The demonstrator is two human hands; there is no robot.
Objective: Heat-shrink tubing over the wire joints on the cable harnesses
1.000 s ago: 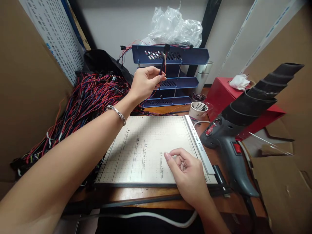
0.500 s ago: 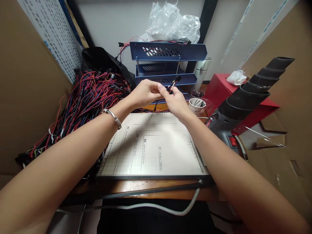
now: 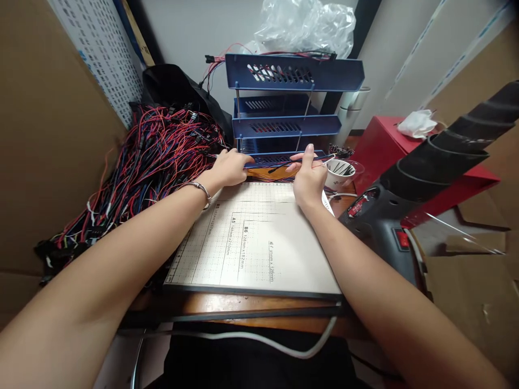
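Note:
My right hand [image 3: 310, 175] is raised over the far right part of the white board [image 3: 259, 243], its thumb up. Its fingers are closed around a thin dark wire lead [image 3: 284, 163], whose dark end points left towards the shelf's front. Over the board's far left edge, my left hand [image 3: 231, 166] reaches to the near side of a big tangled pile of red, blue and black wires [image 3: 162, 146]. The left thumb stands apart from the fingers, and nothing shows between them; the fingertips are partly hidden. A silver bangle [image 3: 201, 193] circles the left wrist.
A blue tiered shelf [image 3: 292, 73] stands behind the hands, with wires and a clear plastic bag [image 3: 304, 27] on top. To the right are a white cup of dark thin sticks [image 3: 339, 175], a red box [image 3: 389, 138] and a black heat gun [image 3: 430, 167] pointing upward.
My hands were together above the board, handling a wire lead; now they are apart. The left has gone left towards the wire pile, while the right has gone right with the lead.

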